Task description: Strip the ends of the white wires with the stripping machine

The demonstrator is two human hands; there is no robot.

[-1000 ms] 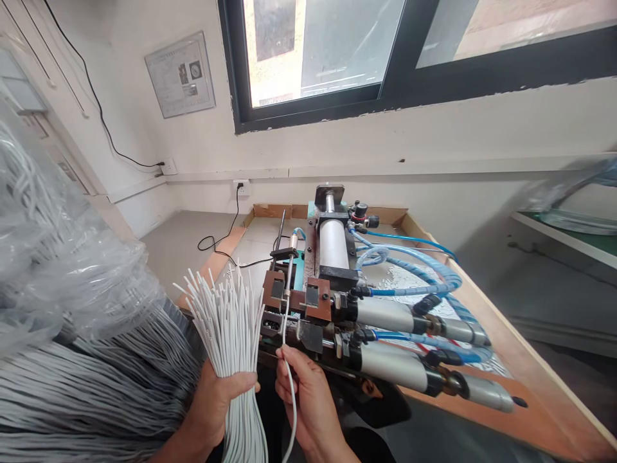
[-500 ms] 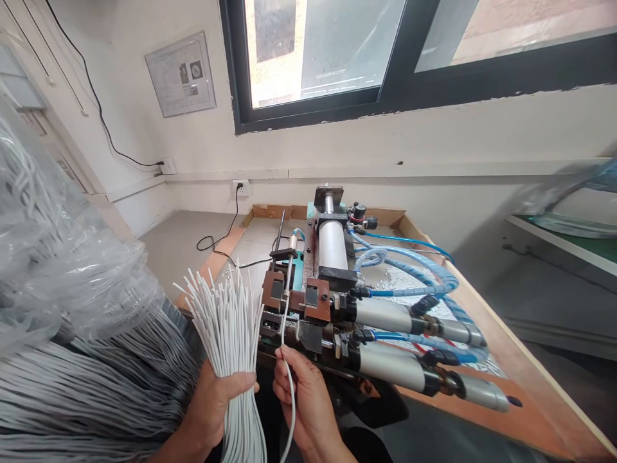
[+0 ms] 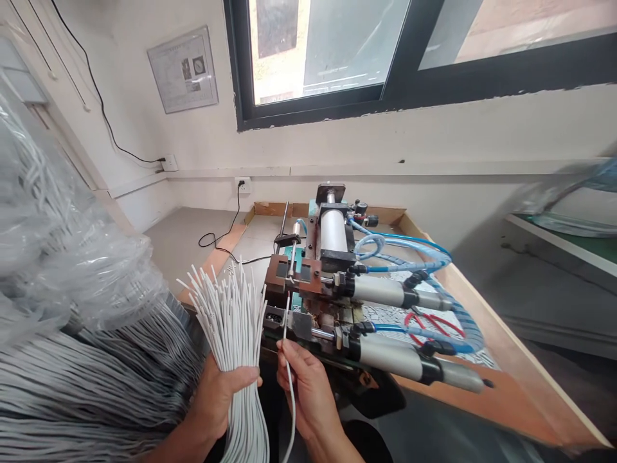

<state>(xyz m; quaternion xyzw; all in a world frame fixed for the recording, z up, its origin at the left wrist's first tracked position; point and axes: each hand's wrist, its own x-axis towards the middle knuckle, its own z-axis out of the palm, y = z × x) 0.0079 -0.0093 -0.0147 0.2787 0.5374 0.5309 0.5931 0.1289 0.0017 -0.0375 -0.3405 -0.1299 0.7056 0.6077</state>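
Note:
My left hand [image 3: 229, 392] is closed around a thick bundle of light grey cables [image 3: 226, 328], their cut ends fanned out upward. Beside it, my right hand [image 3: 308, 386] pinches a single grey cable [image 3: 291, 392] between thumb and fingers. That cable runs up between the front clamp jaws [image 3: 302, 325] of a pneumatic cable-stripping machine, and its thin tip shows in the gap behind them. Farther back, the brown rear jaws [image 3: 308, 275] are together under a slim metal rod [image 3: 292, 257]. The cable's lower end leaves the frame.
Silver air cylinders [image 3: 393, 360] stick out rightward, with blue hoses [image 3: 434, 257] looping behind. Short white scraps [image 3: 400, 312] litter the wood-edged table [image 3: 520, 411]. Plastic-wrapped cables [image 3: 96, 386] are heaped at left. A black power cord [image 3: 236, 218] hangs to the table.
The machine's rear jaws have come together and moved back from the front pair, along with their cylinder. The held cable's tip now shows in the gap. Both hands keep their grips.

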